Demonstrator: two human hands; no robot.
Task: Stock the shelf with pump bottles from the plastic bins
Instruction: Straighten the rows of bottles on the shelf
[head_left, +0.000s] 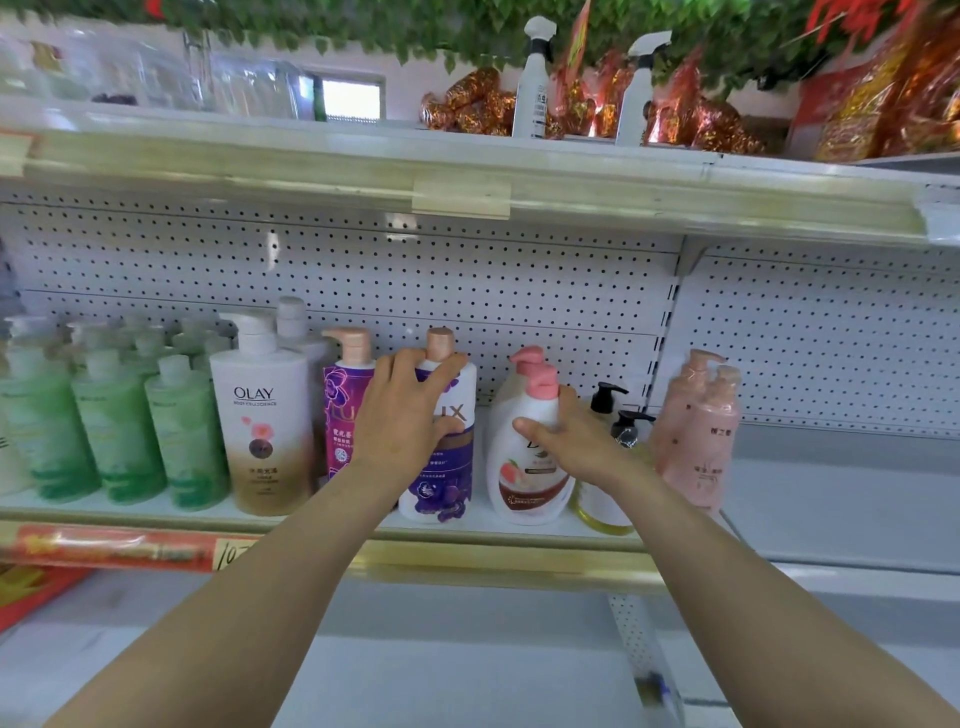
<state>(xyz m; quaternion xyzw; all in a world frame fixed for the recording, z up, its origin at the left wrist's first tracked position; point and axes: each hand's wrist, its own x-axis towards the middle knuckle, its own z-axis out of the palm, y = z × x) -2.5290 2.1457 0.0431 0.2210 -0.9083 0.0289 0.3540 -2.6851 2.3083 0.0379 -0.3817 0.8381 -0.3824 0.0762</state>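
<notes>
Shelf progress looks decent from where we're standing. We've got a fair run of product lined up on the white metal shelf (519, 525) with the pegboard back: pale green bottles (114, 415) at the far end, then the tall white-and-gold Olay pump bottle (262, 426), which we'll use as our marker. Just right of the Olay sits a purple Lux pump bottle (340, 410), and next to that the white-and-purple Lux pump bottle (447, 467) we're handling. Further right again come the white Dove bottle with the pink pump (524, 478), a yellowish bottle with a black pump (605, 506) and two pink pump bottles (698, 441).

Our left hand (402, 415) is wrapped around the upper body of the white-and-purple Lux, fingers curled over its shoulder. Our right hand (576, 441) is closed on the neck and shoulder of the Dove. Both bottles stand upright with their bases on the shelf, so we reckon this is just nudging them into line.

Still to do, we'd guess: the stretch of shelf well right of the Olay, past the pink bottles, is bare. No plastic bins in view, so we can't tell how much stock is left.
</notes>
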